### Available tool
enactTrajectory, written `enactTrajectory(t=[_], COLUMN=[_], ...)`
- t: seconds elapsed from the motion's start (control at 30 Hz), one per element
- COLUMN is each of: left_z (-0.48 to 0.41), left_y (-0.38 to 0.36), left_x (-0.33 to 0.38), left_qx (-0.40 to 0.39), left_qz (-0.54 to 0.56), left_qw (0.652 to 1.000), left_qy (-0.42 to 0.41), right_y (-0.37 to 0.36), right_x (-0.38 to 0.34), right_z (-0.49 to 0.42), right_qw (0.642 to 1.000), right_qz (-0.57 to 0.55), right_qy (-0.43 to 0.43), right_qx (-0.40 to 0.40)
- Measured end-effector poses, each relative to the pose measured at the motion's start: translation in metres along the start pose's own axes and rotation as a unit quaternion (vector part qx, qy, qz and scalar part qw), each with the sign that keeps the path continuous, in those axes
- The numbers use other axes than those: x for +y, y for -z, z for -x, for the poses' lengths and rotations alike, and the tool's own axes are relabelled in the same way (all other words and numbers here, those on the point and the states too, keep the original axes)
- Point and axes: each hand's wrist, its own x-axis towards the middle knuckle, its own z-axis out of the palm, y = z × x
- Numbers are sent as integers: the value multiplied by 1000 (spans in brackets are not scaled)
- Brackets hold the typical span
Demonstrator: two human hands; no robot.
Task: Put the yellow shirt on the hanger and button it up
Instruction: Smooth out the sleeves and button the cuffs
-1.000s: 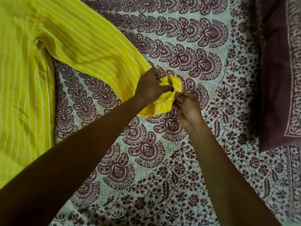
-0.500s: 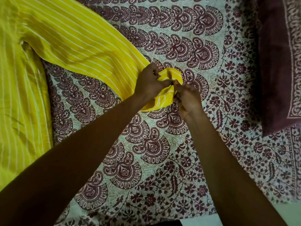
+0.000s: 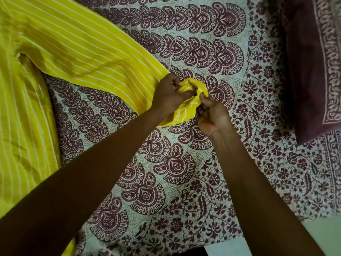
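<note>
The yellow shirt (image 3: 27, 126) with thin white stripes lies spread on the bed at the left. Its sleeve (image 3: 88, 50) stretches toward the middle and ends in a cuff (image 3: 184, 113). My left hand (image 3: 169, 95) pinches the cuff from the left side. From the right, my right hand (image 3: 212, 113) pinches the cuff's other edge with thumb and fingertips. The two hands nearly touch over the cuff opening. A button cannot be made out between the fingers. No hanger is in view.
A printed bedsheet (image 3: 184, 182) in maroon and pale green covers the bed. A maroon pillow (image 3: 313, 61) lies at the right edge. The bed's near edge and a pale floor (image 3: 323, 233) show at the bottom right.
The dark button that showed at my left thumb a second ago is now hidden. Both hands have closed in on the cuff and shifted slightly up in the view.
</note>
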Motion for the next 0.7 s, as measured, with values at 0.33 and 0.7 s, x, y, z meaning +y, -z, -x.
enactTrajectory(t=[0.33,0.7], left_z=[4,7], left_y=[4,5], left_x=[1,13], left_qx=[-8,-33], left_qz=[26,-39], left_qw=[999,996], left_qy=[25,68], right_y=[0,8], right_x=[6,7], right_z=[7,12], right_qw=[987,938], right_qz=[123,216], right_qy=[106,272], right_qx=[2,-10])
